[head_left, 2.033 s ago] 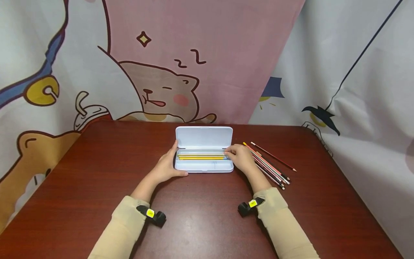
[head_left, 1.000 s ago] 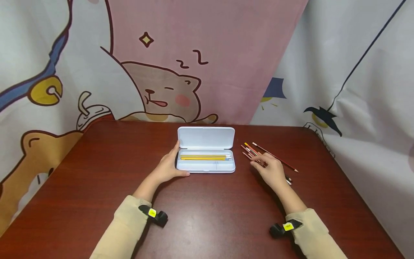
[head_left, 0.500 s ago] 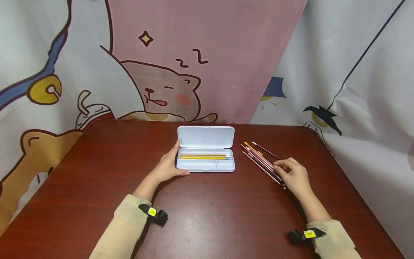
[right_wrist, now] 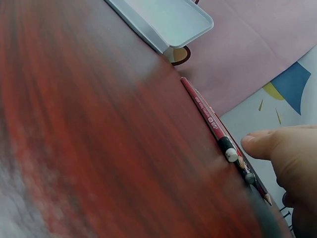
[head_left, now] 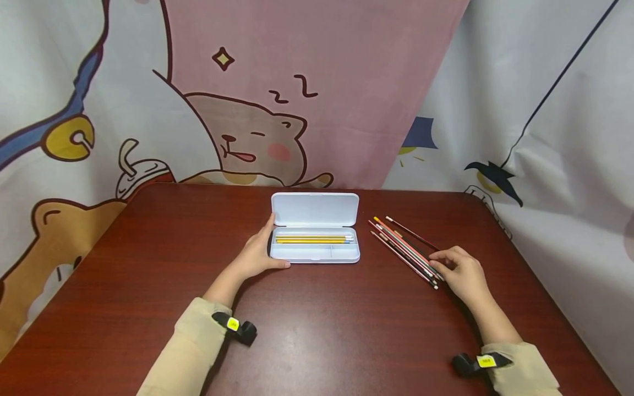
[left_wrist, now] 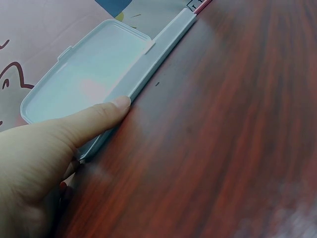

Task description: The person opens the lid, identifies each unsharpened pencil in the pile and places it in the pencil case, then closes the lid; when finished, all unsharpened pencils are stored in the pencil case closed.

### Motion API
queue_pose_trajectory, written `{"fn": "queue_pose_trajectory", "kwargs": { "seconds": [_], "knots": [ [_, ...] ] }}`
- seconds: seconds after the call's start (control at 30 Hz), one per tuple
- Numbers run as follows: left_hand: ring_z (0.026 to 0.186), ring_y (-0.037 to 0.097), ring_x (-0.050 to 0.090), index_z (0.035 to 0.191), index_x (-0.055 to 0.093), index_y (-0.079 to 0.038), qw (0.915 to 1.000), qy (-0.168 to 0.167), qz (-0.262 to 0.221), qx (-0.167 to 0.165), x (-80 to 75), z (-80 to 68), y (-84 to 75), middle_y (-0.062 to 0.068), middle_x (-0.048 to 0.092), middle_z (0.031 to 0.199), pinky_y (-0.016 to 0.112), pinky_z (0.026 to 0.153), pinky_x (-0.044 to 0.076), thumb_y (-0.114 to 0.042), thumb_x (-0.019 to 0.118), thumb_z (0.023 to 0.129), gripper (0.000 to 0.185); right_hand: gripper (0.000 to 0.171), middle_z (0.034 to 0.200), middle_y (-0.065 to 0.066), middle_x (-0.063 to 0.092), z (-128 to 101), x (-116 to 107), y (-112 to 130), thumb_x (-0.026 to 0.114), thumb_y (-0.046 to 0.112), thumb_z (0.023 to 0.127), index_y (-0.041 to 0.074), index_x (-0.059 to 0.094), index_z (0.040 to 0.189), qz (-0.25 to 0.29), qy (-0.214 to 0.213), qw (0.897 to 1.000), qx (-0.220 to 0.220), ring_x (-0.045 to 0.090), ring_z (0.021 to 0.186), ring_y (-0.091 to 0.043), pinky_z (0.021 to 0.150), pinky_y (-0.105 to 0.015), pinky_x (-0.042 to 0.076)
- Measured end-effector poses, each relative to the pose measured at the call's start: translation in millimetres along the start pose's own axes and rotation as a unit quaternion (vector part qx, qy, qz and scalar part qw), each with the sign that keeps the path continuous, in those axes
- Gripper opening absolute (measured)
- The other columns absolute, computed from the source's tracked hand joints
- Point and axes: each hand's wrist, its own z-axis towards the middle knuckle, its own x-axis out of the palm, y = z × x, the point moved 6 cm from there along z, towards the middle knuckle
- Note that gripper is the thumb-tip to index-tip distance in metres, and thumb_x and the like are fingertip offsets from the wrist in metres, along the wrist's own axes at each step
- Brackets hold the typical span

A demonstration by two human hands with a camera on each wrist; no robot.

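A white pencil case (head_left: 302,254) lies with its lid (head_left: 315,209) raised; yellow pencils (head_left: 312,240) rest inside its rear compartment. My left hand (head_left: 255,256) holds the case at its left end. In the left wrist view the thumb (left_wrist: 99,119) presses on the front edge. To the right lie several loose pencils (head_left: 403,259), close together and slanting. My right hand (head_left: 463,275) is over the near end of a separate dark red pencil (head_left: 413,234) and covers its tip. Whether the fingers pinch it is hidden; in the right wrist view only the thumb (right_wrist: 260,144) shows clearly, beside the pencils.
Everything lies on a brown wooden table (head_left: 317,330). A printed curtain (head_left: 356,82) with cartoon animals hangs behind the far edge. A small black wrist camera sits on each beige sleeve (head_left: 193,341).
My right hand has left the pencil case, passed over the loose pencils and moved right to the dark red pencil. The left hand keeps its hold on the case.
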Motion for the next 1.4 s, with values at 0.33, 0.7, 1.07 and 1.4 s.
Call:
{"fn": "queue_pose_trajectory", "kwargs": {
  "seconds": [0.33,0.7,1.07,1.4],
  "knots": [
    [0.135,0.035,0.032,0.155,0.0,-0.01,1.0,0.001,-0.004,0.004,1.0,0.6,-1.8,0.019,0.021,0.154,0.05,0.107,0.026,-0.03,0.091,0.063,0.13,0.01,0.077,0.004,0.055,-1.2,3.9,-3.1,0.079,0.005,0.076,0.011,0.075,0.084,-0.007,0.031,0.999,-0.001,0.043,0.068,-0.011,0.058,-0.029,0.034],
    [0.134,0.033,0.033,0.155,0.0,-0.011,1.0,-0.003,-0.006,0.007,0.4,0.0,-1.3,0.019,0.024,0.154,0.049,0.108,0.026,-0.03,0.091,0.062,0.131,0.009,0.076,0.001,0.055,-1.4,7.5,-6.7,0.077,0.015,0.081,0.008,0.074,0.086,-0.022,0.067,0.997,0.03,0.045,0.068,-0.016,0.057,-0.032,0.036],
    [0.136,0.032,0.03,0.155,-0.001,-0.014,0.9999,0.003,-0.012,-0.007,1.0,-0.1,-0.8,0.017,0.02,0.155,0.049,0.108,0.025,-0.033,0.09,0.064,0.131,0.013,0.086,-0.009,0.061,-1.1,5.4,-4.3,0.071,0.017,0.087,0.005,0.073,0.09,-0.044,0.076,0.994,0.058,0.049,0.07,-0.022,0.059,-0.037,0.036],
    [0.136,0.034,0.029,0.155,-0.001,-0.014,0.9999,0.001,-0.003,-0.011,0.4,0.3,0.2,0.017,0.021,0.155,0.05,0.108,0.025,-0.034,0.091,0.063,0.131,0.012,0.081,-0.008,0.056,-0.2,-1.8,-6.3,0.068,0.015,0.09,0.003,0.07,0.093,-0.06,0.034,0.995,0.067,0.044,0.06,-0.019,0.054,-0.036,0.032]
  ]
}}
